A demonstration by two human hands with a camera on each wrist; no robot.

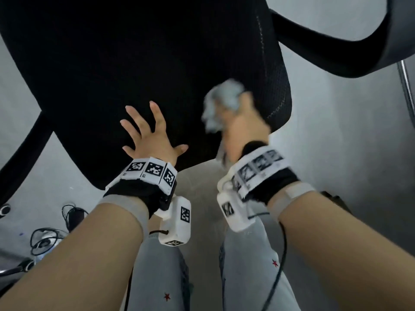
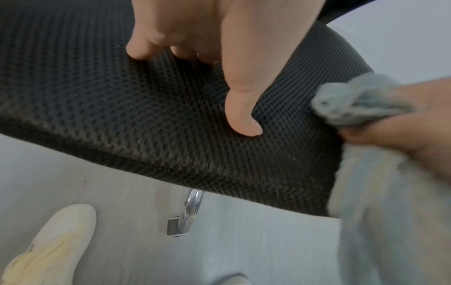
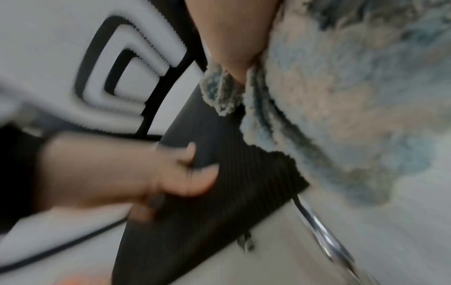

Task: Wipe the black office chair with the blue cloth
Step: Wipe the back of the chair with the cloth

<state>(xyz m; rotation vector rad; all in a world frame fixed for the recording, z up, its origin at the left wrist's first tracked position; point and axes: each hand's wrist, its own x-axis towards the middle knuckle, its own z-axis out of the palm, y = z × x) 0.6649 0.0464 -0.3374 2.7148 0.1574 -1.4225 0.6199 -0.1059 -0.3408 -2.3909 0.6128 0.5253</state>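
The black office chair's mesh seat [image 1: 139, 70] fills the upper head view; its armrest [image 1: 350, 52] curves at the upper right. My left hand [image 1: 148, 131] lies flat on the seat's front edge with fingers spread, thumb [image 2: 241, 117] pressed on the mesh [image 2: 122, 108]. My right hand [image 1: 242, 122] grips the bunched blue cloth [image 1: 224, 102] against the seat's front right part, blurred by motion. The cloth [image 2: 361, 100] bulges from the fist in the left wrist view and hangs down. It fills the right of the right wrist view as cloth [image 3: 341, 96] on the mesh [image 3: 219, 183].
Pale floor [image 1: 336, 142] surrounds the chair. A chrome chair leg [image 2: 190, 210] shows under the seat, beside my light shoe [image 2: 53, 246]. Cables [image 1: 51, 232] lie on the floor at the left. A chair arm support [image 1: 24, 151] slants down at the left.
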